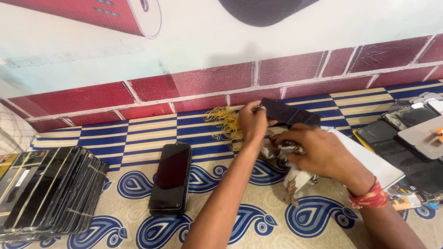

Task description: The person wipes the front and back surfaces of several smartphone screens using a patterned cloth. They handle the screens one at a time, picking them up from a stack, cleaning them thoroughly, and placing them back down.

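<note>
Taking the single black phone (170, 178) lying flat on the patterned surface (138, 138) as the landmark: far to its left, at the edge of view, stands a leaning row of dark phone screens (48, 191), bundled with thin yellowish bands and packed face to face. The landmark phone itself is a small stack with its dark glass upward, apart from both hands.

Up and to the right of the phone, near the painted brick strip of the wall (286, 69), lies a loose tangle of yellow rubber bands (224, 121). Just right of that tangle is the left hand (253, 123), its forearm crossing the surface from the bottom of the view. Its grip is pressed together on the near end of a dark phone panel (290, 113), which is held tilted above the surface with its far end pointing right.

Further right of the phone, the right hand (323, 154), with a red thread band at the wrist, curls its fingers down onto a crumpled patterned cloth (290, 173) below the panel; its grip is closed on the cloth. Under that hand lies a white flat slab (374, 161). Farthest right of the phone sits a heap of dark screens and parts (410, 133).
</note>
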